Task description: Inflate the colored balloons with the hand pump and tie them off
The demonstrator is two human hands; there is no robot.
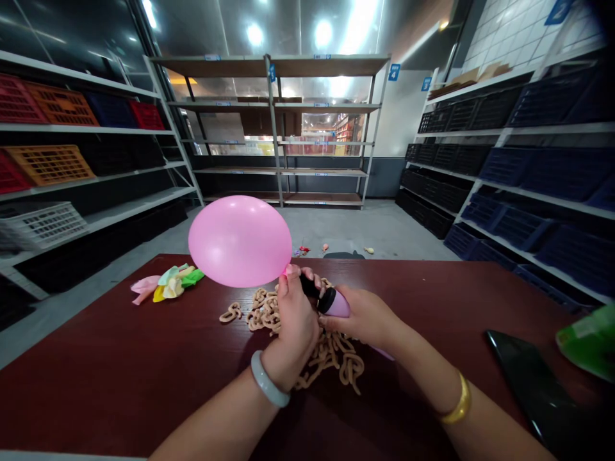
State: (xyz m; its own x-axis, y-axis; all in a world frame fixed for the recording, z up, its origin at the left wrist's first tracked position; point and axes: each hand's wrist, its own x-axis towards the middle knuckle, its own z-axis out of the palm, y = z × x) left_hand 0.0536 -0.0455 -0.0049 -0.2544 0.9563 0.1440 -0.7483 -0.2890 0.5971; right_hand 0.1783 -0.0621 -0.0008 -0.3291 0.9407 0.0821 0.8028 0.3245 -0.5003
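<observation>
Pink inflated latex balloon (239, 240) floats mid-frame, above the dark red wooden counter (120, 358), its neck pinched tight btwn fingers of the left hand (293, 326). Right hand (366, 317) is wrapped round the pink plastic hand pump w/ black nozzle (331, 301), just right of centre. Risk, imo: if the pinch slackens at the nozzle, air escapes & the balloon shoots off; over-filling could burst it. Tan plastic clips (331, 358) lie under both hands.

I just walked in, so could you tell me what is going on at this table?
A person is working at a dark red table. The left hand pinches the neck of an inflated pink balloon onto the nozzle of a pump, which the right hand holds. To the left lie flat balloons; tan loops lie under the hands.
</observation>
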